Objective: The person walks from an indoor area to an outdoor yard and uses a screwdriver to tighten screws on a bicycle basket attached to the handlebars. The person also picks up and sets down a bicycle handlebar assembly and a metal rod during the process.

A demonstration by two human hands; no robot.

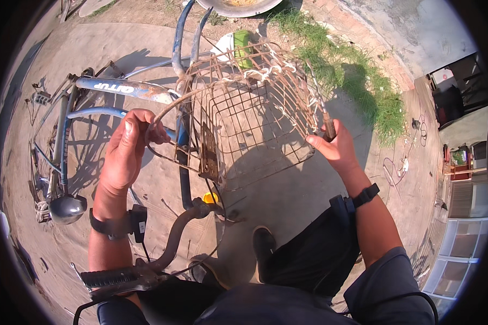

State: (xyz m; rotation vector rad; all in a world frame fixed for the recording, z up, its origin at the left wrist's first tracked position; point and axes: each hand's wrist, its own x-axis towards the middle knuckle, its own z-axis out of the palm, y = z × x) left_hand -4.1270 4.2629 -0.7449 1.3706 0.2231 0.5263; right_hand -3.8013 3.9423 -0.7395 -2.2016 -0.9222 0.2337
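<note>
Above the ground, the left hand's grip seemingly pinched the basket; the right hand's clamped a tool. Ties were on, the remainder unclear.

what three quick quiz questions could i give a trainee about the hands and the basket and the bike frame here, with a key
1. Multiple choice: what colour is most of the bicycle frame?
A. Red
B. Blue
C. Yellow
2. Open question: what does the right hand hold?
3. True or false: the left hand touches the wire basket.

Key:
1. B, worn blue paint.
2. A brown grip, at the end of a thin metal rod.
3. True; its fingers are at the rim.
</note>
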